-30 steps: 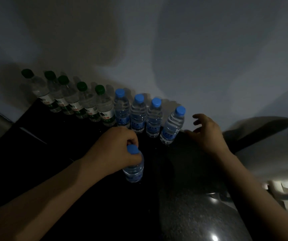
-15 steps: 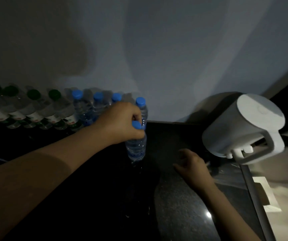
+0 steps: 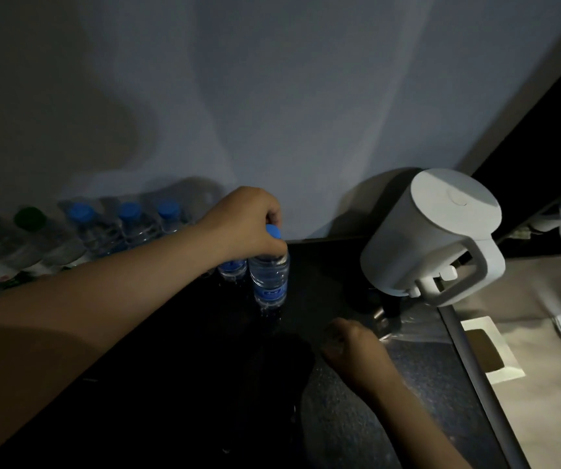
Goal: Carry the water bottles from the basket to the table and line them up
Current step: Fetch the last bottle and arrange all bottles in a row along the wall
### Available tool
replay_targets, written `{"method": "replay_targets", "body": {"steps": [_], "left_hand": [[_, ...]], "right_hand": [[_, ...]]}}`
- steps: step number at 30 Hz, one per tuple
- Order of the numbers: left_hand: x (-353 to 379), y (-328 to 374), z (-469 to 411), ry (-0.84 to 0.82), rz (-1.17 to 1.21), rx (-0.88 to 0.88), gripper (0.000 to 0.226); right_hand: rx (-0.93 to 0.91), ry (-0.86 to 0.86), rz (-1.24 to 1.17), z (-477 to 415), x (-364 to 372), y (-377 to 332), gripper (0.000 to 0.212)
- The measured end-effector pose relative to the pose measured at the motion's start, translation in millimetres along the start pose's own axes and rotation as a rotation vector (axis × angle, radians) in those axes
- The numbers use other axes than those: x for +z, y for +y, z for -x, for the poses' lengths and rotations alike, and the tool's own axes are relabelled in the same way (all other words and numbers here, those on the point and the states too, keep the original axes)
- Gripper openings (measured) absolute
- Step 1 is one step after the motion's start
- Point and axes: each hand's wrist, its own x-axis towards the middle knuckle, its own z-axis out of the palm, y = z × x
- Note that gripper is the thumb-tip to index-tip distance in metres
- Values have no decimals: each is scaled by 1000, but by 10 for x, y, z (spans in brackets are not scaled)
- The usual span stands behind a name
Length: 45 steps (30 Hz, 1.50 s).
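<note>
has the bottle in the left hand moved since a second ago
Yes. The bottle in the left hand went from in front of the row back toward the wall, now beside the row's end bottle.

This looks like a dim room in a home or hotel with a small drinks corner: a white electric kettle [image 3: 431, 238] stands on a dark speckled stone counter [image 3: 424, 384] set against a plain pale wall [image 3: 306, 96]. Left of the kettle, small water bottles [image 3: 130, 225] with blue and green caps stand in a row along the wall. Right of the kettle, beyond the counter's edge, is pale floor [image 3: 549, 418] with a white open box [image 3: 485, 346] on it
</note>
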Motion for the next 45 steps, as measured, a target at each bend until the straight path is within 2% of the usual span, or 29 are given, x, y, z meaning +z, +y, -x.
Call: {"method": "replay_targets", "body": {"steps": [6,21,45], "left_hand": [[-9,-43,-234,3,-13,23,16],[45,-204,-574,26,-6,-47,18],[22,-282,-585,7,-120,-67,18]], "right_hand": [[-12,-100,90,-33,79,21,26],[-27,-97,59,-128,225,38,38],[-20,-165,53,-152,258,53,38]]}}
